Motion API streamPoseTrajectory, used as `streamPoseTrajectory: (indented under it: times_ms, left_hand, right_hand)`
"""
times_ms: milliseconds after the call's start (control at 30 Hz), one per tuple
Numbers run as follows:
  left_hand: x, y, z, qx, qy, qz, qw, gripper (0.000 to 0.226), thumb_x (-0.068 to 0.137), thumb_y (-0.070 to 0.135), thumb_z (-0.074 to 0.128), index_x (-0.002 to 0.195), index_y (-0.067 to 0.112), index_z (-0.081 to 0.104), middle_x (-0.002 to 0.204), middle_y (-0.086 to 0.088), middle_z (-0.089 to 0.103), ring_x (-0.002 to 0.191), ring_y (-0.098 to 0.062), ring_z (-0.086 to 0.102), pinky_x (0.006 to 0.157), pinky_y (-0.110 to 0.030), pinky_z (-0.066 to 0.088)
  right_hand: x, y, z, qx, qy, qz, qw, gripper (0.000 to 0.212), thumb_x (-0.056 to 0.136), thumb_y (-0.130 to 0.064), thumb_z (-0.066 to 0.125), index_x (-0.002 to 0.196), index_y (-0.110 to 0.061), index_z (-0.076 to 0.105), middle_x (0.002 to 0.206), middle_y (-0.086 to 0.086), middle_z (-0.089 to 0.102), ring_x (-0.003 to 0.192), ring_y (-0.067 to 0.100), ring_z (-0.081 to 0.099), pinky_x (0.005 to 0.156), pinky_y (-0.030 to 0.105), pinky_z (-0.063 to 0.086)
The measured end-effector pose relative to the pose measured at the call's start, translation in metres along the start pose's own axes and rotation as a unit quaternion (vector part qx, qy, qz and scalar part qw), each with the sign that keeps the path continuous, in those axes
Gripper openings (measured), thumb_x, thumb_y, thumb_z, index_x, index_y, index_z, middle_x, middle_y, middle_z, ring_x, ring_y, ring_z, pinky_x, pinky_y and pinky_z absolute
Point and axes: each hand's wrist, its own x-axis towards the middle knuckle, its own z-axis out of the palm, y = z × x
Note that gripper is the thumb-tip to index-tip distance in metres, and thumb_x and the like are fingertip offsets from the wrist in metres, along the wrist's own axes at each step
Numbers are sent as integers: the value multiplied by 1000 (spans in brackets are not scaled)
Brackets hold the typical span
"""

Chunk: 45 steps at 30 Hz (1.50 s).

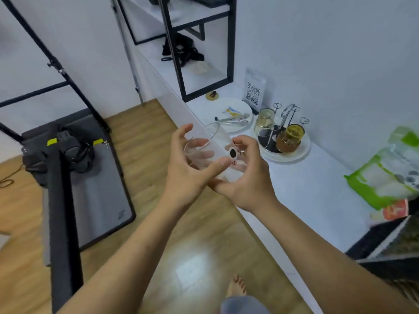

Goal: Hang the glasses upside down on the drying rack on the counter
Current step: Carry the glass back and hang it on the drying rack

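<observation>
A clear glass (217, 141) with a small black-and-white sticker lies tilted between both hands, in the air over the counter's front edge. My left hand (188, 168) cups its left side with fingers spread around it. My right hand (244, 175) grips its right side at the sticker. Further back on the white counter (306, 189) stands the drying rack (283, 132), a round tray with upright wire prongs. A clear glass (264, 121) and an amber glass (291, 138) hang upside down on it.
A white plate (233, 105) with metal tongs lies behind the hands. A QR-code stand (254, 91) is at the wall. Green packets (385, 175) lie to the right. A black-framed shelf (204, 53) stands at the back. A treadmill (68, 177) is on the wooden floor at left.
</observation>
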Motion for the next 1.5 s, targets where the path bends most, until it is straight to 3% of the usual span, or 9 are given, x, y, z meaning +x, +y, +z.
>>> streamPoseTrajectory:
  times_ms: [200, 333, 433, 600, 800, 933, 1067, 1300, 1500]
  left_hand:
    - [75, -20, 8, -29, -33, -42, 998, 87, 59, 46, 88, 131, 35, 40, 119, -14, 61, 101, -42, 66, 90, -61, 51]
    - [123, -40, 27, -69, -78, -71, 992, 80, 63, 41, 83, 130, 35, 40, 128, -16, 57, 99, -36, 69, 88, -55, 54]
    - [164, -57, 42, -58, -133, -65, 987, 84, 65, 46, 79, 136, 31, 37, 128, -10, 58, 105, -23, 68, 93, -48, 53]
    - [238, -75, 69, -28, -224, -27, 974, 73, 69, 52, 71, 133, 35, 42, 133, 0, 54, 117, -11, 58, 93, -29, 49]
    - [308, -91, 92, 39, -321, 25, 946, 53, 79, 56, 59, 127, 35, 51, 133, 10, 54, 123, -4, 50, 104, -36, 43]
    - [329, -96, 113, 42, -379, 67, 922, 36, 84, 48, 57, 120, 45, 51, 128, 19, 52, 121, -2, 48, 101, -30, 42]
    - [340, -89, 135, 42, -415, 133, 899, 28, 90, 28, 61, 118, 31, 60, 117, 23, 57, 112, -10, 55, 94, -35, 47]
    - [361, -59, 183, 22, -492, 129, 861, 43, 88, 3, 59, 127, 21, 59, 124, 7, 61, 110, -4, 58, 85, -18, 49]
    - [394, -59, 227, 43, -491, 86, 866, 34, 95, 22, 57, 129, 28, 56, 130, 10, 59, 118, 0, 55, 90, -16, 48]
  right_hand:
    - [61, 17, -7, -28, -1, -2, 1000, 84, 54, -34, 93, 125, -30, 49, 119, -7, 59, 98, 4, 60, 84, 31, 55]
    - [98, 34, -18, -68, 15, 7, 998, 84, 57, -34, 92, 130, -29, 51, 125, -5, 58, 96, 14, 60, 80, 31, 53]
    - [124, 44, -32, -89, 28, 31, 995, 85, 58, -32, 92, 130, -32, 47, 124, -13, 54, 101, -1, 55, 85, 23, 50]
    - [178, 57, -44, -143, 86, 71, 983, 85, 53, -38, 91, 121, -42, 40, 122, -13, 57, 109, 16, 59, 89, 43, 52]
    - [228, 61, -49, -198, 159, 115, 960, 89, 50, -40, 90, 121, -45, 35, 116, -8, 55, 105, 20, 57, 84, 43, 53]
    - [238, 68, -55, -232, 194, 146, 942, 86, 53, -42, 90, 122, -41, 39, 111, -14, 55, 99, 14, 51, 77, 25, 46]
    - [242, 73, -71, -256, 211, 180, 926, 83, 55, -42, 89, 123, -42, 41, 112, -16, 55, 103, 10, 44, 76, 15, 36]
    - [272, 87, -122, -322, 250, 177, 896, 83, 57, -39, 87, 127, -30, 44, 105, -8, 55, 104, 21, 46, 76, 26, 39]
    - [321, 127, -166, -367, 211, 161, 892, 84, 62, -40, 87, 132, -24, 44, 114, 3, 59, 111, 26, 44, 80, 30, 34]
